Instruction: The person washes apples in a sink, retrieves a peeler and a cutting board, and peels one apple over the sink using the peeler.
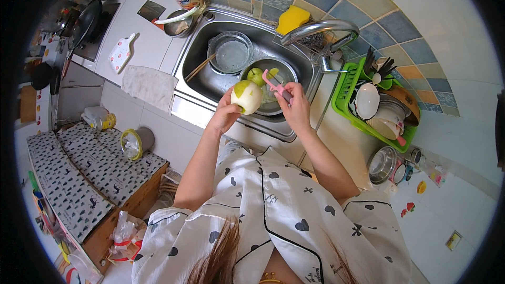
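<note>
My left hand holds a partly peeled green fruit, perhaps an apple or pear. Its flesh is pale, with green skin left at the top and a patch near the bottom. In my right hand is a pink peeler with a grey grip, a little apart from the fruit. Both are above a stainless steel basin in the sink. Another green fruit and strips of peel lie in that basin. Beside it sits a second round bowl with clear liquid.
Wooden chopsticks lean against the second bowl. The faucet arches over the sink's back right corner, near a yellow sponge. A green dish rack full of bowls stands right. On the left counter are a cloth and a small metal bowl.
</note>
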`<state>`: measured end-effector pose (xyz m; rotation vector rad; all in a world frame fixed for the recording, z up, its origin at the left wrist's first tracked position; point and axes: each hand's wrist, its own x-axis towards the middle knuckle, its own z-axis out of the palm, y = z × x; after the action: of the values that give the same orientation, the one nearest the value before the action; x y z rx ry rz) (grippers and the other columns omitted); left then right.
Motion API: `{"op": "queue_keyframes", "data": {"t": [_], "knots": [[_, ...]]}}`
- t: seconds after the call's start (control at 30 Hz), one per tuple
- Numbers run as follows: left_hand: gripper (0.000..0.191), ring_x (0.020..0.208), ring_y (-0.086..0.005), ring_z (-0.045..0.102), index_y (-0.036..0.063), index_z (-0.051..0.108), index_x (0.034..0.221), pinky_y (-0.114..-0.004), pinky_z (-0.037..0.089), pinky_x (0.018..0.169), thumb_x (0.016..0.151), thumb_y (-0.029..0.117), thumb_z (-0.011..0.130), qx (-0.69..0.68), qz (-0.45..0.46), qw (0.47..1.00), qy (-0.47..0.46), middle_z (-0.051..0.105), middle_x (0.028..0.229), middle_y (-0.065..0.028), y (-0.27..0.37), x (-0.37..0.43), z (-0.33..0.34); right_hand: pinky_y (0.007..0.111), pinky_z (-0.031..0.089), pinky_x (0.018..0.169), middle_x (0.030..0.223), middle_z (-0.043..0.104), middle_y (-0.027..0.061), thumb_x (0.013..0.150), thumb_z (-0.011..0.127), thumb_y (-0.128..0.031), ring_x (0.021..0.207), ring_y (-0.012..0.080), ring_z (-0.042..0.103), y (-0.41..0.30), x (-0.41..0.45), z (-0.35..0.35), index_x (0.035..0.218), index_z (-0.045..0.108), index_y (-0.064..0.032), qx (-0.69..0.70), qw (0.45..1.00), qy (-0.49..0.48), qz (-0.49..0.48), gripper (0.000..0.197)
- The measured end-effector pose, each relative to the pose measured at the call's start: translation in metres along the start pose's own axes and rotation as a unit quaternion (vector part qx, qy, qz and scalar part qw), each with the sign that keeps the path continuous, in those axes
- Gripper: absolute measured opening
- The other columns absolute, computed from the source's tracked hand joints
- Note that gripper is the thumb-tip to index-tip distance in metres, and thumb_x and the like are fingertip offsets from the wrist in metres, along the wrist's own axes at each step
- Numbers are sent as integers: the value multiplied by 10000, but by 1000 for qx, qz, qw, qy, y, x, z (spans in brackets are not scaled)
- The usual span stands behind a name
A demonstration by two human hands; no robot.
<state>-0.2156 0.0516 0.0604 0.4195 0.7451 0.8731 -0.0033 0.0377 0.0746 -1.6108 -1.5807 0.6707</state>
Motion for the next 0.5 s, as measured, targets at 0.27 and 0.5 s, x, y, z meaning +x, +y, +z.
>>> {"op": "queue_keyframes", "data": {"t": [0.27,0.5], "knots": [[821,1175,-204,455,117,335,1350,-335,361,995,559,-17,509,-17,-13,999,-43,465,1264,-62,10,1,19,376,481,611,894,568,102,796,646,-177,787,288,608,-4,1,0,977,451,-72,-35,999,-38,8,286],[891,1183,-185,452,124,316,1376,-285,372,976,515,-10,501,57,-39,993,-100,442,1296,-60,14,6,26,349,486,657,895,577,110,813,619,-139,788,274,610,4,3,-1,951,482,-48,50,996,-67,23,215]]}}
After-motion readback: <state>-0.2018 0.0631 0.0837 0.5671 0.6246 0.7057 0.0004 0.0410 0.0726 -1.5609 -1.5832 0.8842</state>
